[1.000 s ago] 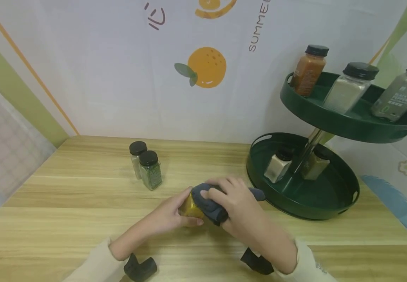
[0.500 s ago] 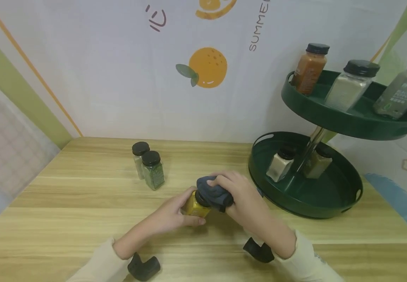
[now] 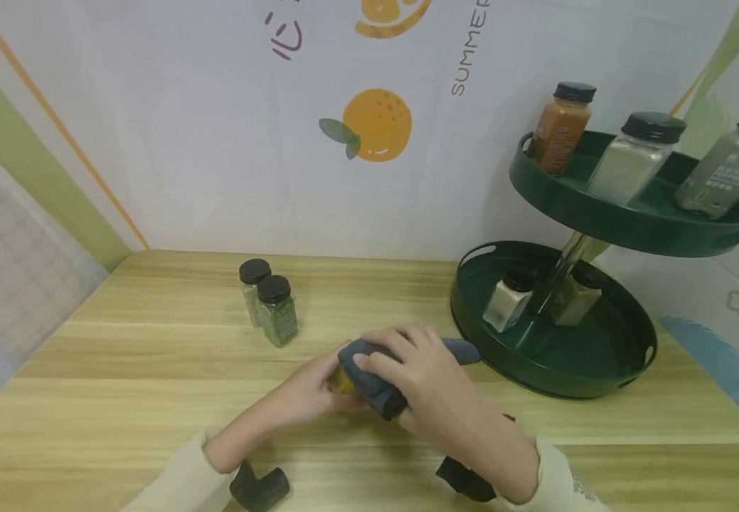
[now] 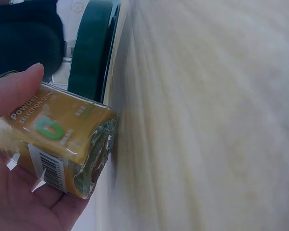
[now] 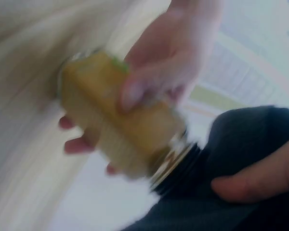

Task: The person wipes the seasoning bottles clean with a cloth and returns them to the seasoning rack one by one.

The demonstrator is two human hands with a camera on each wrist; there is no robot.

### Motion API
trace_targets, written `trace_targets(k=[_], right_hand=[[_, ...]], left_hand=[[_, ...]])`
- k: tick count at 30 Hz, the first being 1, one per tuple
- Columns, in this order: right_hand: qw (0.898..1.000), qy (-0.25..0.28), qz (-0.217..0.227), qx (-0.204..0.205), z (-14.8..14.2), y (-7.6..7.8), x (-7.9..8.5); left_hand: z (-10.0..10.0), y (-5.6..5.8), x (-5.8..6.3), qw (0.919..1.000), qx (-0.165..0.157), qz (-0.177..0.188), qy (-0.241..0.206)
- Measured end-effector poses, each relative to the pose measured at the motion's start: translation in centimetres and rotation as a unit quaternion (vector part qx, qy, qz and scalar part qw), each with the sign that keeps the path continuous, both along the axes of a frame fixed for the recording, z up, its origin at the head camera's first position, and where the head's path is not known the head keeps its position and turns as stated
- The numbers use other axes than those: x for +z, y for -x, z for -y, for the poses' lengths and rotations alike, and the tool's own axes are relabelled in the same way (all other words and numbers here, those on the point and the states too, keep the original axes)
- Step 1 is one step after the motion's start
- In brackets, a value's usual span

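Note:
My left hand (image 3: 311, 387) grips a square glass spice jar of yellow powder (image 4: 58, 130), thumb on its label and fingers beneath. The jar is tilted close over the table, its base towards the left. A dark blue-grey cloth (image 3: 375, 380) is bunched in my right hand (image 3: 429, 377), the thumb pressing it. In the head view the cloth covers the jar's top end. From the right wrist, blurred, the black lid (image 5: 176, 166) shows right against the cloth (image 5: 241, 134). Part of the cloth trails out beyond the right hand's far side.
Two black-lidded jars, one of green flakes (image 3: 277, 320) and a paler one (image 3: 250, 299), stand at the back left. A dark green two-tier rack (image 3: 555, 377) at the right bears several spice jars, including an orange one (image 3: 561, 131). A printed curtain (image 3: 215, 142) hangs behind the table.
Half a second ago the cloth sat higher and further right, baring the black lid. Now the right hand has brought it down and left over the jar's top. The left hand stays nearly still.

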State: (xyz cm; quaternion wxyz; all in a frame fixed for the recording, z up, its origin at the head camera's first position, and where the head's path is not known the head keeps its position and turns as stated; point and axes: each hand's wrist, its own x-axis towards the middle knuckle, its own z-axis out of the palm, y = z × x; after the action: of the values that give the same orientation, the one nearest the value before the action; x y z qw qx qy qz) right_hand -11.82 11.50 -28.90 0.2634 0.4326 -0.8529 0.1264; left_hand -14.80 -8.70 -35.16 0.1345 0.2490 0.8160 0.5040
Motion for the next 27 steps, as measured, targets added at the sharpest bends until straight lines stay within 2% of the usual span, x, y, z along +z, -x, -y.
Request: trace_targets(k=[3,5,11,16,23,27], right_hand=[[0.999,-0.019,-0.025,0.013,0.4,-0.5,0.1],[1.000,-0.017,-0.021,0.011,0.4,-0.4,0.1],[0.998,0.041,0.049,-0.015,-0.5,1.1,0.0],[0.990,0.078,0.105,-0.052,-1.4,2.4,-0.7],[0.986,0.052,0.136,-0.087,-2.3,2.9,-0.6],[0.983,0.046,0.147,-0.103,-2.9,2.8,-0.2]], left_hand=[[0.2,0.0,0.1,0.9999,-0.012,-0.005,-0.007],[0.2,0.0,0.2,0.9999,-0.011,-0.006,-0.008],[-0.1,0.2,0.2,0.9998,0.012,-0.013,0.001],[-0.4,0.4,0.0,0.9998,0.010,-0.016,0.004],[-0.5,0.3,-0.3,0.9994,0.006,-0.013,-0.032],[-0.6,0.2,-0.6,0.9984,0.017,0.005,-0.053]])
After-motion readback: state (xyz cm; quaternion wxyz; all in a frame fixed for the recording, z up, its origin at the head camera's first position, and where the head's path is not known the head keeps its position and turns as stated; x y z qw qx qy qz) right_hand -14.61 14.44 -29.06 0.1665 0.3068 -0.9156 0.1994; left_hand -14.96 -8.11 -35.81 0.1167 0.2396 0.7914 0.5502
